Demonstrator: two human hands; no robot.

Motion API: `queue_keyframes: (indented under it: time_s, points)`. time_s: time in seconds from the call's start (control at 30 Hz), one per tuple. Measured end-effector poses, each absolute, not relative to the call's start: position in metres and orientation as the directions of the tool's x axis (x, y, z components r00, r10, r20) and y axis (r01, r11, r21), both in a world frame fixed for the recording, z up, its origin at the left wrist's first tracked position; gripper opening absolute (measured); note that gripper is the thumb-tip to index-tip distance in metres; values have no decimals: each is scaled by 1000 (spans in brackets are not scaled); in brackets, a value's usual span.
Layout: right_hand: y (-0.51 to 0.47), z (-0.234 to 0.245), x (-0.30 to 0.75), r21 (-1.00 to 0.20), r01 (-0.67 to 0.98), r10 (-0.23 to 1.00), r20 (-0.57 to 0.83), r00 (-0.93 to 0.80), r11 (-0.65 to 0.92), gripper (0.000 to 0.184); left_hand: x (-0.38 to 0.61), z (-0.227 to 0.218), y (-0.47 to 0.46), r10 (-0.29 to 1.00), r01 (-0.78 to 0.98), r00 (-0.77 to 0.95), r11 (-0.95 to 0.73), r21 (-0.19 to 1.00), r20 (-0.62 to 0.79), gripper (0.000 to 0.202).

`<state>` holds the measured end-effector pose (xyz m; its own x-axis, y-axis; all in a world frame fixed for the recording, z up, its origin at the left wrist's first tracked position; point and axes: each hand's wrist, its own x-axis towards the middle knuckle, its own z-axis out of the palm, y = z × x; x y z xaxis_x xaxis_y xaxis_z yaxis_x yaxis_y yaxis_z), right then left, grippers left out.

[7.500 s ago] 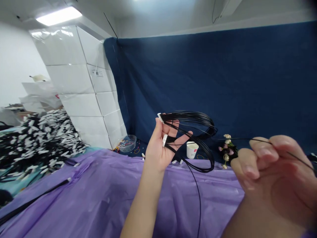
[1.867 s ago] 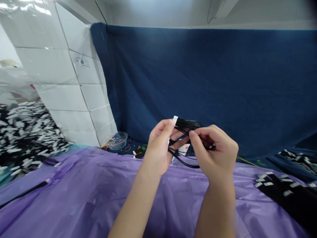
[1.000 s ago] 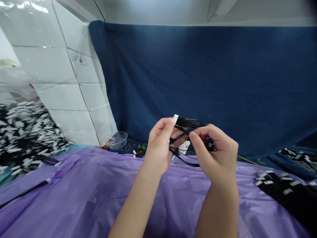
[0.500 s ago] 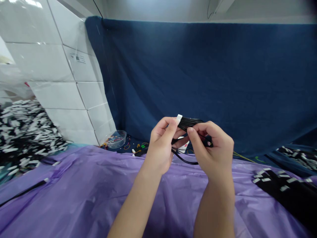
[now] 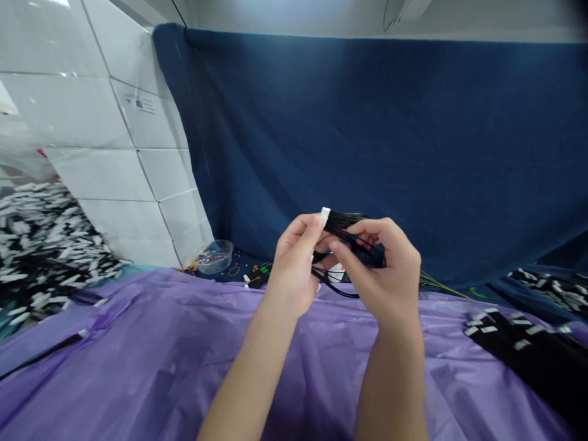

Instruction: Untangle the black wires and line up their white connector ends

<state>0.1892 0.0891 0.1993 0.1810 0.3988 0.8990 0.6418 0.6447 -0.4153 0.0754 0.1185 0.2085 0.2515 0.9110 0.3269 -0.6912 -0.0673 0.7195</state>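
Note:
My left hand (image 5: 296, 263) pinches a black cable harness by its white connector (image 5: 324, 217), thumb on top. From the connector a flat row of thin black wires (image 5: 344, 219) runs to the right. My right hand (image 5: 386, 263) has its curled fingers among these wires, with the thumb reaching left beneath them. Its exact grip on the wires is partly hidden. A loop of thicker black cable (image 5: 337, 289) hangs below, between the two hands.
Purple sheeting (image 5: 174, 343) covers the work surface. Harnesses with white connectors form a pile (image 5: 55, 239) at left and a black bundle (image 5: 519, 349) at right. A clear plastic bowl (image 5: 214, 257) stands at the back, beside white boxes (image 5: 114, 171) and a blue cloth (image 5: 367, 122).
My right thumb has moved left and away from its index finger, spreading the wires more. Both hands and the harness appear slightly further left as the view shifts.

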Motion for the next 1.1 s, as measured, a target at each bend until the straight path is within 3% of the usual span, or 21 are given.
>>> queue_keyframes:
  time_s: [0.13, 0.2, 0.27, 0.37, 0.47, 0.6, 0.73, 0.83, 0.93, 1.03, 1.1]
  points:
    - [92, 191, 201, -438, 712, 430, 878, 209, 549, 60, 65, 211, 124, 929, -700, 202, -85, 709, 311, 21]
    - [98, 185, 207, -507, 684, 513, 829, 222, 525, 67, 61, 212, 124, 922, -692, 222, -80, 717, 317, 23]
    - [107, 180, 209, -605, 571, 593, 769, 237, 555, 54, 59, 213, 124, 903, -669, 276, -66, 740, 330, 25]
    - [122, 175, 208, -757, 283, 682, 653, 329, 589, 19, 60, 212, 123, 869, -600, 341, -91, 795, 358, 29]
    - [130, 178, 202, -818, -125, 747, 435, 503, 561, 38, 59, 209, 122, 851, -431, 355, -219, 875, 387, 30]
    - [120, 191, 199, -596, -550, 780, 228, 583, 585, 45, 52, 205, 122, 808, 29, 472, -413, 910, 352, 36]
    - [95, 204, 211, -384, -765, 854, 182, 487, 518, 48, 48, 203, 120, 780, 241, 616, -319, 917, 110, 29]
    - [76, 208, 225, -270, -851, 890, 219, 400, 450, 50, 50, 204, 115, 729, 230, 684, -237, 944, 16, 30]
    - [56, 210, 230, -157, -904, 874, 364, 322, 398, 55, 53, 198, 107, 664, 149, 748, -198, 969, 21, 33]
    - [37, 214, 216, 21, -969, 791, 573, 213, 246, 51, 55, 183, 104, 504, 0, 863, -59, 998, 30, 40]
    - [27, 218, 201, 59, -989, 738, 661, 138, 133, 50, 55, 168, 103, 392, -89, 919, 93, 992, 46, 51]
